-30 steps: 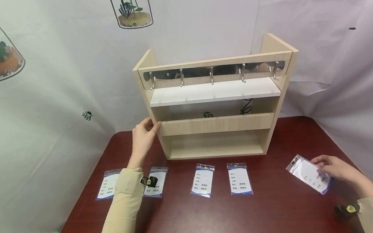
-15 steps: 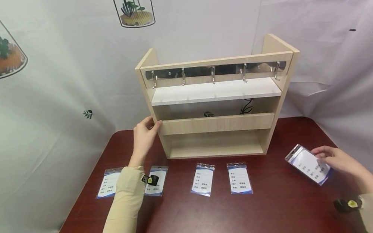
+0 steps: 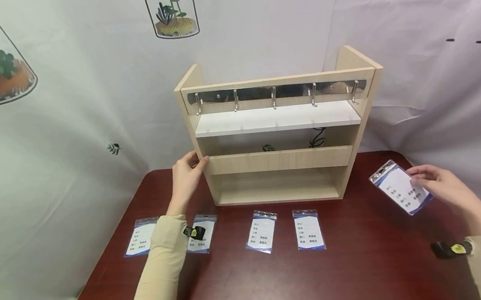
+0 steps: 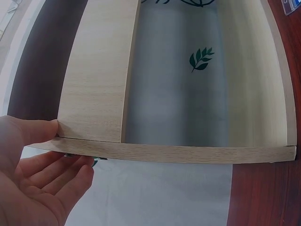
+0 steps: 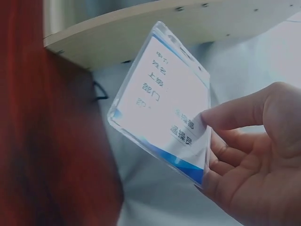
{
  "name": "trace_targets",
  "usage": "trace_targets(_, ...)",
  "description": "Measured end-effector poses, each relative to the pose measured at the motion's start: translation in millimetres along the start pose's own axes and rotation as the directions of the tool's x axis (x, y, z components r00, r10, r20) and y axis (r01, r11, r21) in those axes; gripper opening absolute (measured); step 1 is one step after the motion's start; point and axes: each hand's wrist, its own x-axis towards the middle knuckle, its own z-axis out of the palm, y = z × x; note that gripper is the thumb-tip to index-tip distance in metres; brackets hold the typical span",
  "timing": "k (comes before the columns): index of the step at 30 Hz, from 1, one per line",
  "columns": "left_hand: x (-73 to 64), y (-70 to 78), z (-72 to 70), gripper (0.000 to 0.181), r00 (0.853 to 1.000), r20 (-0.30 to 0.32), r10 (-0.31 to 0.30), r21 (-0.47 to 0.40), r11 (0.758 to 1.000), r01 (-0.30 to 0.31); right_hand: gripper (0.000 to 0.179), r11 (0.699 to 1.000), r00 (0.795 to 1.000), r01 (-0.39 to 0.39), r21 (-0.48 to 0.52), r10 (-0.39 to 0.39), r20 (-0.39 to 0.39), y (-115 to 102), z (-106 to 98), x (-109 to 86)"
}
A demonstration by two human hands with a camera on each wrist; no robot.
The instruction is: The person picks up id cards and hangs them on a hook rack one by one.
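My left hand point(image 3: 186, 177) grips the left side panel of a pale wooden rack point(image 3: 280, 160), thumb in front and fingers behind the edge, as the left wrist view also shows. My right hand point(image 3: 439, 186) pinches a clear-sleeved name badge point(image 3: 401, 190) by its edge between thumb and fingers, above the table to the right of the rack. In the right wrist view the badge point(image 5: 162, 101) is tilted, its printed side and slotted top showing. A metal strip with several hooks point(image 3: 273, 97) runs across the top of the rack; nothing hangs on them.
Several more badges lie on the dark red table point(image 3: 323, 282) before the rack: one in the middle point(image 3: 261, 232), one to its right point(image 3: 309, 230), one at far left point(image 3: 141, 237), and one point(image 3: 201, 234) partly behind the left wrist strap. A white cloth backdrop point(image 3: 263, 27) stands behind.
My right hand has lifted the badge upward and away from me, toward the rack's right side. The left hand keeps its grip on the side panel.
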Motion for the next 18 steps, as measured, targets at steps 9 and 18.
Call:
trace_targets(9, -1.1, -1.0, 0.5, 0.040, 1.000, 0.008, -0.006, 0.013, 1.000, 0.005, 0.040, 0.988, 0.992, 0.061, 0.144, -0.043, -0.121, -27.6, -10.9, 1.9)
trace_targets(18, -0.8, 0.7, -0.7, 0.042, 1.000, 0.009, -0.007, -0.004, 1.000, 0.007, 0.034, 0.985, 0.959, 0.077, 0.157, -0.030, -0.281, -59.7, -16.1, 1.9)
